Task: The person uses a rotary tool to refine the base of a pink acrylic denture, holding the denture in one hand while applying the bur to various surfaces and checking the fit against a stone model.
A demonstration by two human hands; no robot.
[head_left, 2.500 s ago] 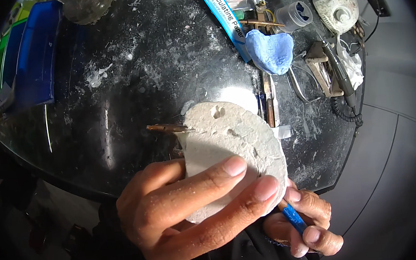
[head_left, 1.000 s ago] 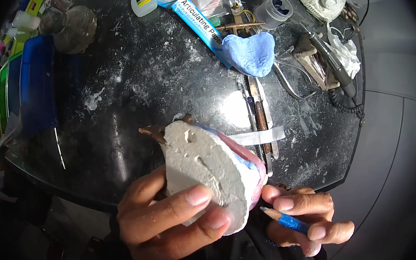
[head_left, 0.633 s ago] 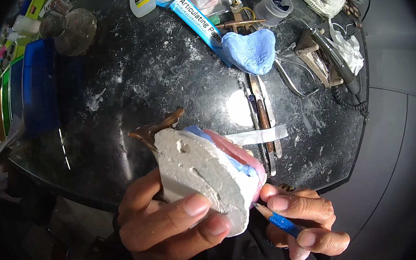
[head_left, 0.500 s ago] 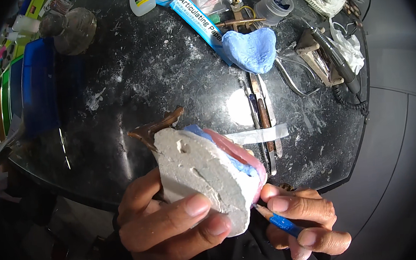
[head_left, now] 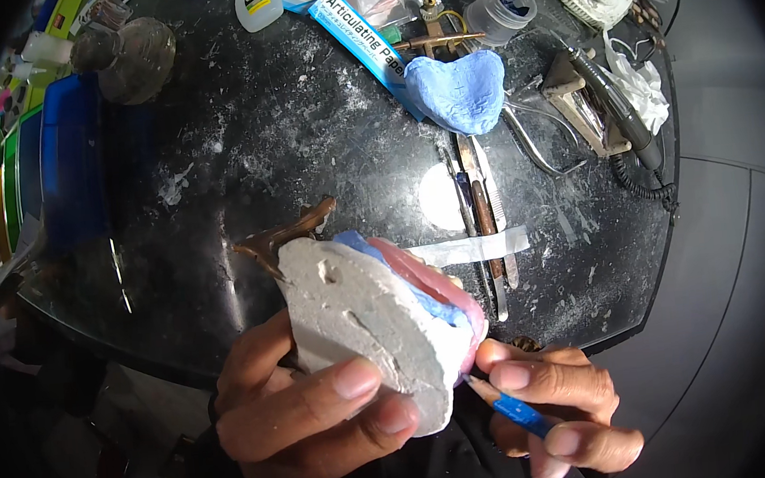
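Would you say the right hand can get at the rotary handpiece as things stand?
Probably not freely: the right hand holds a blue pencil, though nothing appears to cover the rotary handpiece.

my counter [head_left: 268, 158] stretches black and glossy before me, its near edge curving from nine o'clock round to four, with white smears [head_left: 178, 181] toward ten. a round white glare [head_left: 440, 198] shines on it just off the middle toward two, and a thin pale streak of light [head_left: 229, 273] lies toward nine. at three i see grey floor [head_left: 740, 211] with dark seams; at eight all is too dim to make out.
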